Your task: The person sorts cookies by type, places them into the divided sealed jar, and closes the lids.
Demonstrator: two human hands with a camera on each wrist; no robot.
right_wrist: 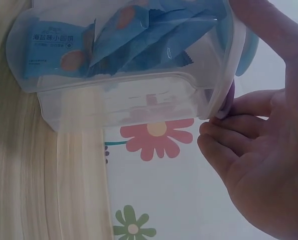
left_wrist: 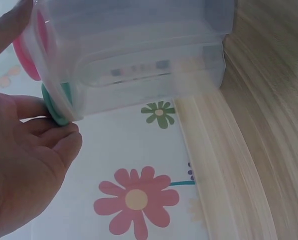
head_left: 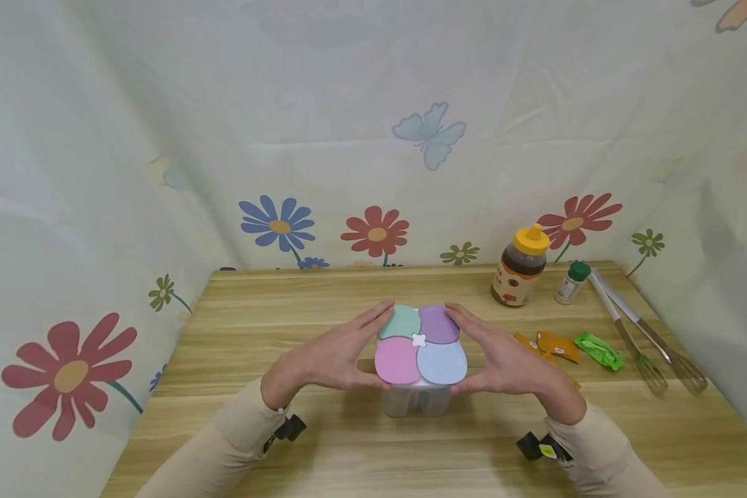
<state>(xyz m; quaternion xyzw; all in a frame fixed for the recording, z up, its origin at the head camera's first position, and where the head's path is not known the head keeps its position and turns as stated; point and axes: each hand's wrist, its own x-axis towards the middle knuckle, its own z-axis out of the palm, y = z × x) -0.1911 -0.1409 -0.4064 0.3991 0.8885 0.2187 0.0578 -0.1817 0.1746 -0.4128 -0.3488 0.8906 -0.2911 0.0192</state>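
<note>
A clear plastic storage box (head_left: 404, 402) stands at the middle of the table, under a lid (head_left: 397, 361) of four petals in mint, purple, pink and light blue. My left hand (head_left: 336, 354) grips the lid from the left, thumb at the near pink petal and fingertips at the far mint one. On the opposite side, my right hand (head_left: 512, 358) grips it likewise, between the light blue and purple petals. The right wrist view shows blue snack packets (right_wrist: 61, 47) inside one compartment. In the left wrist view the box's wall (left_wrist: 139, 35) looks see-through, with no packets behind it.
At the back right stand a yellow-capped bottle (head_left: 518, 270) of dark contents and a green-capped shaker (head_left: 571, 282). Two whisks (head_left: 650, 335) lie along the right edge. Orange packets (head_left: 557, 346) and a green packet (head_left: 600, 351) lie beyond my right wrist. Flower-printed cloth (head_left: 330, 173) surrounds the table.
</note>
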